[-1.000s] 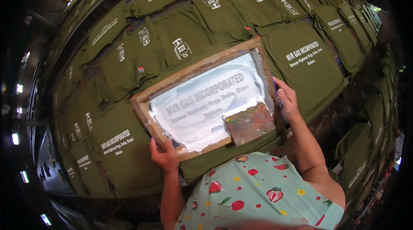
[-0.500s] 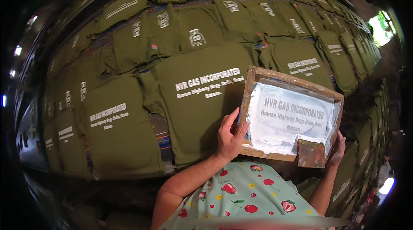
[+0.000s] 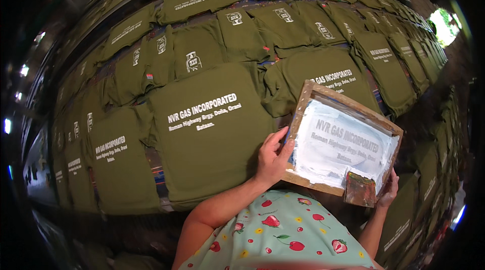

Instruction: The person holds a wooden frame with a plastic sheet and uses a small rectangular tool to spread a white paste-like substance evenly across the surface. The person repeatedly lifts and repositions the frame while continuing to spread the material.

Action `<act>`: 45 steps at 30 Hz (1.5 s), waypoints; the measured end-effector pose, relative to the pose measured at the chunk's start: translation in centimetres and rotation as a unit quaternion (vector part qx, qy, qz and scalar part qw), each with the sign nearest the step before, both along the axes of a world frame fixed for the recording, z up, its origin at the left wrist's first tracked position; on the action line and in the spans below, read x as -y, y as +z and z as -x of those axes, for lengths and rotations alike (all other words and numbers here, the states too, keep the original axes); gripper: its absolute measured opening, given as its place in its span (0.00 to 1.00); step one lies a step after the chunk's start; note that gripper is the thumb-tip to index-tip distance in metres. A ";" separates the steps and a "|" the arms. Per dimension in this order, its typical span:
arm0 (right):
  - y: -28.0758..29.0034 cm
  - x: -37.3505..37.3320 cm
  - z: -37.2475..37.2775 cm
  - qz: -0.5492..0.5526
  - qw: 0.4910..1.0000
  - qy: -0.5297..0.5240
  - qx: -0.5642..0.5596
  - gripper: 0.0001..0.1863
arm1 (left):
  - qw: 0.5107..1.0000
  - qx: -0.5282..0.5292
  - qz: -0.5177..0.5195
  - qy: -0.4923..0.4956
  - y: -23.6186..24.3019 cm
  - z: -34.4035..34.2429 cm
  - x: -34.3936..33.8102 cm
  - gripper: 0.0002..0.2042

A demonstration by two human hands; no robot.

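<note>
A wooden screen-printing frame (image 3: 309,187) is held tilted in front of my body, between both hands. White ink coats its mesh (image 3: 328,118), with grey lettering showing through. My left hand (image 3: 274,158) grips the frame's left side, thumb over the edge. At the lower right side my right hand (image 3: 388,190) holds on, its fingers partly hidden behind the wood. A small stained squeegee (image 3: 360,189) leans on the lower rail, its blade end in the ink. Left of the frame lies an olive-green shirt (image 3: 212,154) printed with white lettering; another printed shirt (image 3: 290,70) lies partly behind the frame.
Rows of olive-green shirts lie spread on long tables, some with a white emblem (image 3: 193,61), others with lettering, like a shirt (image 3: 124,179) at left. More shirts (image 3: 429,184) lie along the right side. My light green fruit-patterned clothing (image 3: 298,224) shows below.
The view has shifted right along the table, so the shirts appear farther left. Both hands still hold the frame, which is tilted slightly more clockwise.
</note>
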State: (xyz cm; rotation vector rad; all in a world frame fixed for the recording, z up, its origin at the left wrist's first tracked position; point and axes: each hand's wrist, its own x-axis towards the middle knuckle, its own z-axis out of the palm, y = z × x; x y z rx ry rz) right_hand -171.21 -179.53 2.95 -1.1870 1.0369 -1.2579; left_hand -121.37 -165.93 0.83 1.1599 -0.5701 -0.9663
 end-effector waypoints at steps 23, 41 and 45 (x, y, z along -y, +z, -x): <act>5.4 41.3 8.7 -0.035 0.991 0.124 -0.019 0.41 | 0.989 -0.030 -0.034 0.142 6.6 16.0 16.4 0.44; -2.6 28.2 -22.8 0.408 0.715 0.219 -0.523 0.41 | 0.756 0.036 -0.094 0.647 7.6 -2.3 -2.4 0.37; -3.4 26.6 -28.1 0.423 0.660 0.308 -0.540 0.46 | 0.753 0.046 -0.076 0.652 6.7 -2.8 -4.6 0.40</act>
